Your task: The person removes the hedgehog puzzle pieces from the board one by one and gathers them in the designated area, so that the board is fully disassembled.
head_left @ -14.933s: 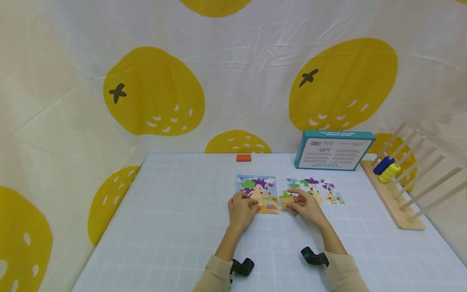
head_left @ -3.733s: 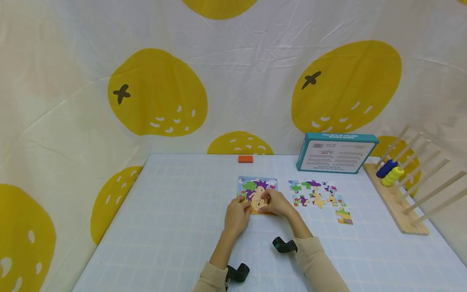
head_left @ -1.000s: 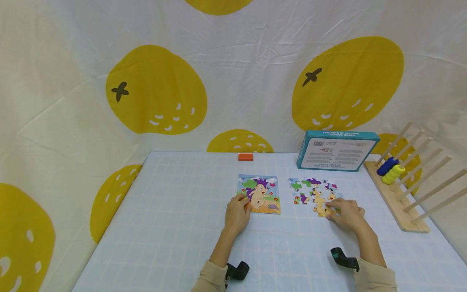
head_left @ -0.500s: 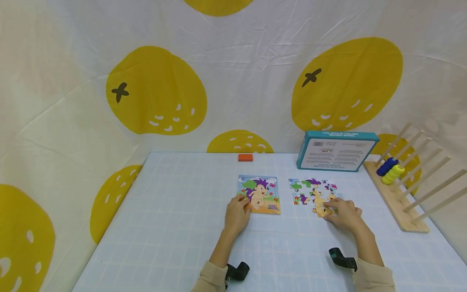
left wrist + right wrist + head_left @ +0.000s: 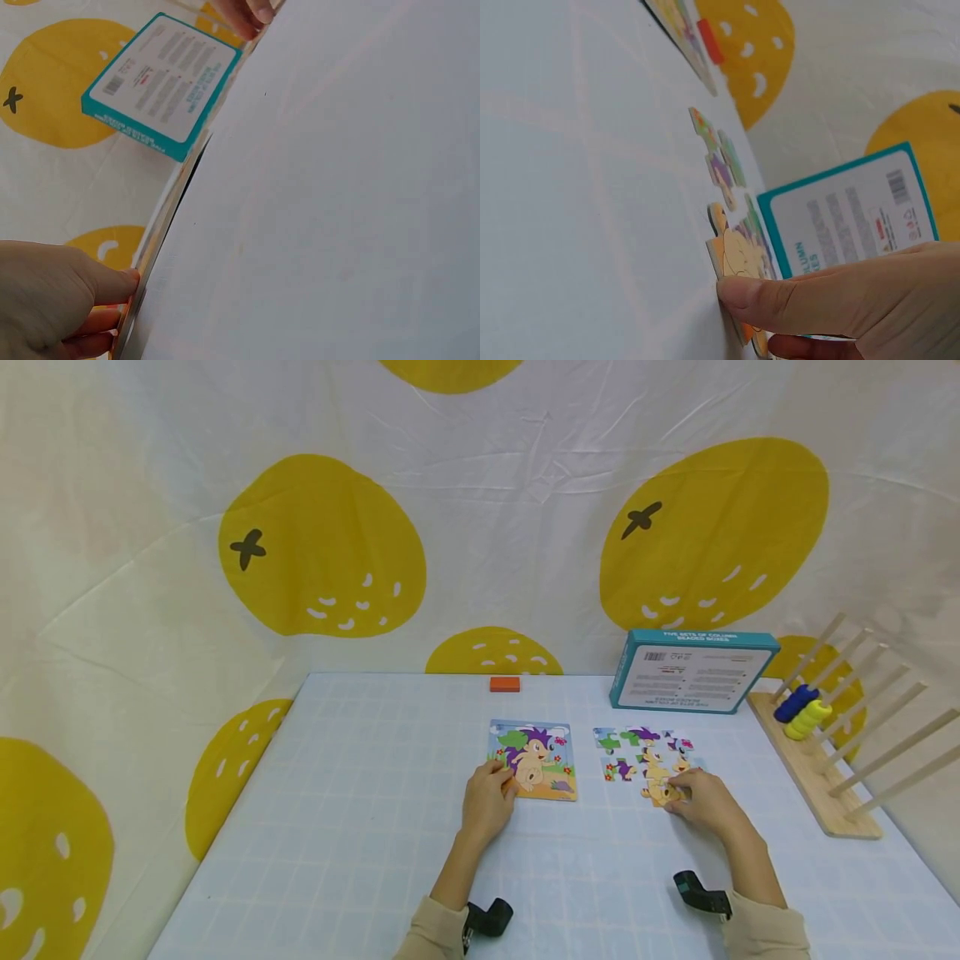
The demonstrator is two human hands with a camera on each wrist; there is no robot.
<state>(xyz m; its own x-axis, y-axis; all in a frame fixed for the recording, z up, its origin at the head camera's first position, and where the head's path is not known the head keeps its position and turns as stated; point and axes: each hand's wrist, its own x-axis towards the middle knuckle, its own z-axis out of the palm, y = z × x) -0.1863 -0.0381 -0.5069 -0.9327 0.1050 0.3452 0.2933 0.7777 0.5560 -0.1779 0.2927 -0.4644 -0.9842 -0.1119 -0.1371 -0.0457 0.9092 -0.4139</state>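
Note:
In the head view, my left hand (image 5: pixel 487 800) pinches the lower left edge of a square puzzle board (image 5: pixel 551 781) printed with a purple-haired hedgehog. The left wrist view shows the thumb (image 5: pixel 116 285) at the board's thin edge. To the right, my right hand (image 5: pixel 708 802) pinches a tan puzzle piece (image 5: pixel 657 792) between thumb and finger, low at the table. That piece sits just below a yellow body piece (image 5: pixel 653 763) among the loose pieces. Some pieces on the right are partly hidden by the right hand.
A teal-edged box (image 5: pixel 693 672) stands at the back right. Beside it is a wooden peg stand (image 5: pixel 821 777) with blue beads (image 5: pixel 795 702) and yellow beads (image 5: pixel 807 718). An orange-red block (image 5: pixel 505 684) lies at the table's back edge. Loose puzzle pieces (image 5: pixel 618 769) lie right of the board.
Since 3.7 s ago my right hand has carried the tan piece from over the board to the loose pieces. In the last second it shifts slightly left. The left hand stays at the board.

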